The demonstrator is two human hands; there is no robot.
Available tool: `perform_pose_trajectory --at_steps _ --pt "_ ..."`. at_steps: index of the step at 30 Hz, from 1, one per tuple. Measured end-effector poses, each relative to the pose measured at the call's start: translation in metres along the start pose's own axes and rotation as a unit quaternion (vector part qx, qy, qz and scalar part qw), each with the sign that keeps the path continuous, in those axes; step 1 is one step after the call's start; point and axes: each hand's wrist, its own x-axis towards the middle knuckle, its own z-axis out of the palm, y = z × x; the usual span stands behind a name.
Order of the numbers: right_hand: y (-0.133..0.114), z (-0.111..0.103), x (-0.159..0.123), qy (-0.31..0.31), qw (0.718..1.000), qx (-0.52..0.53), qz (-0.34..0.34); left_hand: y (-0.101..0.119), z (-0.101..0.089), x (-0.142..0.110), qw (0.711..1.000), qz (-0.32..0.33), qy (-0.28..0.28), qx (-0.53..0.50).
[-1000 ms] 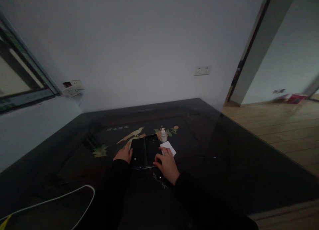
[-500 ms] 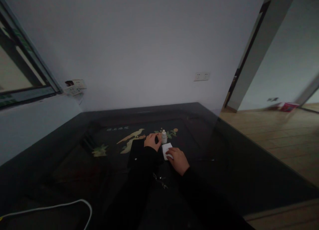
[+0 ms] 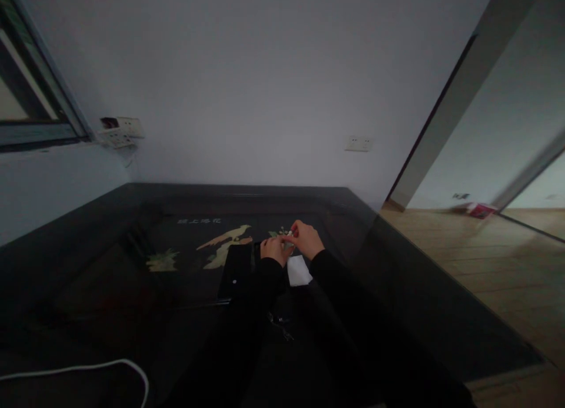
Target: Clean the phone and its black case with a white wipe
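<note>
The left hand point(image 3: 276, 250) and right hand point(image 3: 306, 239) meet with curled fingers around a small bottle point(image 3: 286, 236), mostly hidden; any grip cannot be told. A white paper square point(image 3: 299, 271) and black smartphone point(image 3: 236, 272) lie close by on a black lacquered table point(image 3: 397, 278), with open tabletop rightward to its edge; its inlaid characters point(image 3: 198, 221) are unreadable.

Small bottle point(image 3: 288, 241): mostly hidden between left grip point(image 3: 276, 249) and right grip point(image 3: 306, 240). White paper square point(image 3: 299, 271): flat, just below. Black smartphone point(image 3: 235, 272): flat, beside left grip.
</note>
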Motion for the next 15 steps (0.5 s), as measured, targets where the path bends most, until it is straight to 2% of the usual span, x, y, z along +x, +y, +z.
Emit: perform_pose_trajectory --at_steps 4,10,15 --pt "-0.001 0.009 0.012 -0.017 1.000 0.004 0.020 -0.005 0.004 0.002 1.000 0.000 -0.001 -0.014" --pt "0.007 0.018 0.018 -0.056 0.997 0.061 0.012 -0.008 0.002 0.002 1.000 0.005 -0.003 -0.031" --pt "0.012 0.028 0.016 -0.044 0.994 0.097 0.030 -0.007 0.000 0.001 1.000 0.007 -0.004 -0.030"
